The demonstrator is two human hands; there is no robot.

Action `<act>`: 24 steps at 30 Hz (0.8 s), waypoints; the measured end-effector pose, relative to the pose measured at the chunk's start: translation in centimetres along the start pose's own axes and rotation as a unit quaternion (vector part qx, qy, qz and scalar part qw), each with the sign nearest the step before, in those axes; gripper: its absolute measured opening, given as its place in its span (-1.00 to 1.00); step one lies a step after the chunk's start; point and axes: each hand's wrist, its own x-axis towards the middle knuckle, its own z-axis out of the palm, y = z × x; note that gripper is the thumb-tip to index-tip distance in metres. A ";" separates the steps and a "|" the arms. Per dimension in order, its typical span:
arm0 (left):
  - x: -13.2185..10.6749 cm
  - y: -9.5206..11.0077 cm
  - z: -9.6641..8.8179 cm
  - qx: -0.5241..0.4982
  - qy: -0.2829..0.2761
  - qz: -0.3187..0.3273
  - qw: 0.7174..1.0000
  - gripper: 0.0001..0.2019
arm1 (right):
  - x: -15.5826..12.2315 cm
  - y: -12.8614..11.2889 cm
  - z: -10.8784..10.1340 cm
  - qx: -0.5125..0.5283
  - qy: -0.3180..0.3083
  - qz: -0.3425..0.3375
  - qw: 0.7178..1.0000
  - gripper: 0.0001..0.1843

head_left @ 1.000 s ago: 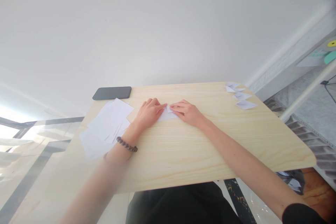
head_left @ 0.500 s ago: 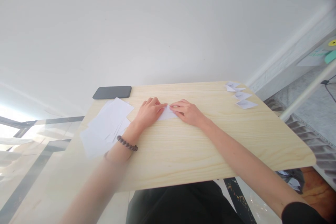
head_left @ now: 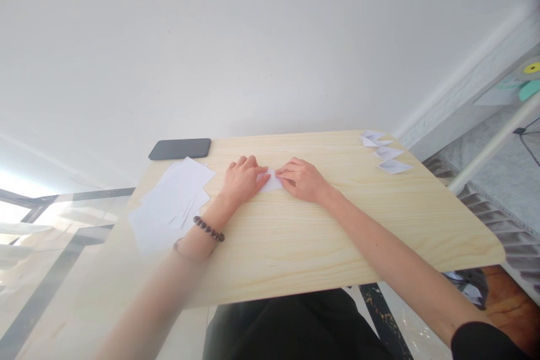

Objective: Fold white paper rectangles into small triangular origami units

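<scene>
A small white folded paper piece (head_left: 271, 181) lies flat near the middle of the light wooden table (head_left: 304, 236). My left hand (head_left: 243, 179), with a dark bead bracelet on its wrist, rests on the paper's left side with its fingers bent and pressed down on it. My right hand (head_left: 300, 179) holds the paper's right side, fingertips pinched on its edge. The two hands almost touch above the paper. Most of the paper is hidden under my fingers.
A loose stack of white paper sheets (head_left: 171, 202) lies at the table's left. A dark phone (head_left: 180, 148) lies at the far left corner. Several folded white paper pieces (head_left: 386, 152) sit at the far right corner. A white wall stands behind the table.
The raised flap of the paper has been pressed flat. Both hands have drawn slightly closer together over it, and my left wrist has shifted a little to the right.
</scene>
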 end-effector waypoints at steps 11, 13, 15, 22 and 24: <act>0.2 -0.5 0.5 -0.085 -0.027 -0.029 0.996 -0.68 | -0.1 0.3 0.3 0.045 0.039 0.083 0.995 -0.78; 0.4 -0.7 0.7 -0.124 -0.037 -0.046 0.991 -0.70 | 0.0 0.3 0.5 0.043 0.037 0.102 0.993 -0.79; 0.5 -0.9 0.9 -0.158 -0.039 -0.065 0.985 -0.72 | 0.2 0.2 0.7 0.039 0.030 0.113 0.992 -0.79; 0.4 -1.0 0.8 -0.309 -0.041 -0.086 0.946 -0.74 | 0.8 -0.6 1.3 0.068 0.023 0.083 0.994 -0.77; 0.2 -0.8 0.5 -0.338 -0.048 -0.096 0.935 -0.71 | 0.8 -0.8 1.2 0.084 0.030 0.069 0.994 -0.77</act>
